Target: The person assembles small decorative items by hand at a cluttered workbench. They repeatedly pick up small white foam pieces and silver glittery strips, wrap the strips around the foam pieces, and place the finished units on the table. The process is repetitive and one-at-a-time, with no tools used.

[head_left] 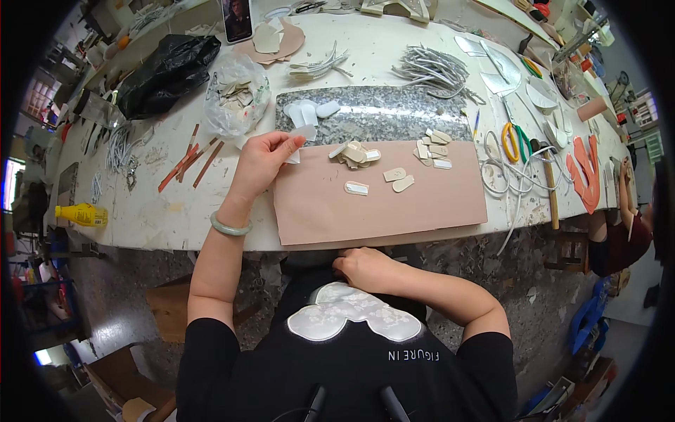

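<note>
The white workbench (158,221) spreads across the view. Reading a clock face centred on the pinkish sheet (380,214) at its near edge, the sheet seems to serve as a clean, flat surface for small parts. At twelve, a speckled stone slab (394,109) lies against the sheet's far edge, perhaps as a firm base. At ten, a clear plastic bag (238,95) of scraps sits off the sheet, likely to keep the middle free.

The right hand (368,269) is at six, below the bench edge, fingers curled; whether it grips anything cannot be told. The left hand (264,158), between nine and ten, pinches a translucent white piece (304,131) between thumb and fingertips, apparently to leave most of it uncovered.

A stack of white pieces (302,111) lies on the slab between ten and eleven, within easy reach of that hand. Cream tabs gather in one pile (356,156) at eleven and another cluster (434,150) at two. Near the centre, a few single tabs (356,188) lie apart, which keeps each easy to pick out.
</note>
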`<state>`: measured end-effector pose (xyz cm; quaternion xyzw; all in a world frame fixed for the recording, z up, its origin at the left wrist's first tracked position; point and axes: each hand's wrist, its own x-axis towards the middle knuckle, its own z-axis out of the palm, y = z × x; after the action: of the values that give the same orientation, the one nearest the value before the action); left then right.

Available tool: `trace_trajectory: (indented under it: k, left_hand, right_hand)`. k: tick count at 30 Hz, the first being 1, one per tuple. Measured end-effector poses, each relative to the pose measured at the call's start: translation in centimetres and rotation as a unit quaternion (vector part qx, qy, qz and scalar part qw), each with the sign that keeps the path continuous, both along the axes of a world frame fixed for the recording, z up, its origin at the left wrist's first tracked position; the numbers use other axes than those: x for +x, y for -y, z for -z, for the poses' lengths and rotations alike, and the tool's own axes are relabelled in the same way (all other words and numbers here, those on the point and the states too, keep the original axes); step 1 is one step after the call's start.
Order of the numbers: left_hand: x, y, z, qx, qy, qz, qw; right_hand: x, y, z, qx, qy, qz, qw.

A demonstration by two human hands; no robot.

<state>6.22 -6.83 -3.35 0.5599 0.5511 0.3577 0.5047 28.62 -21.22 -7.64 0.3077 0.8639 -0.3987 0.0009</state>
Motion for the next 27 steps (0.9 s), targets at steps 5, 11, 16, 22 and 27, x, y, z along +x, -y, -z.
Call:
trace_trajectory:
  k: [5,11,16,22,27]
  left_hand:
    - [-0.6,1.3,-1.7,-0.01,0.057,0.033,0.998]
    - [-1.8,1.1,-1.5,-0.012,0.079,0.036,0.996]
    - [-0.8,0.7,-1.7,-0.09,0.155,0.006,0.984]
    - [-0.6,0.3,1.4,-0.008,0.166,-0.095,0.981]
    - [-0.5,0.4,0.8,0.26,-0.145,-0.017,0.955]
  right_hand:
    - [0.2,-0.1,-4.7,0.018,-0.132,0.071,0.989]
    - [-1.2,-11.3,-8.1,0.203,-0.285,0.218,0.911]
    - [-4.4,-15.5,-6.1,0.172,-0.303,0.201,0.916]
    - [-4.5,-17.2,-6.0,0.199,-0.35,0.321,0.857]
    - [-3.0,-18.5,-7.5,0.147,-0.238,0.332,0.901]
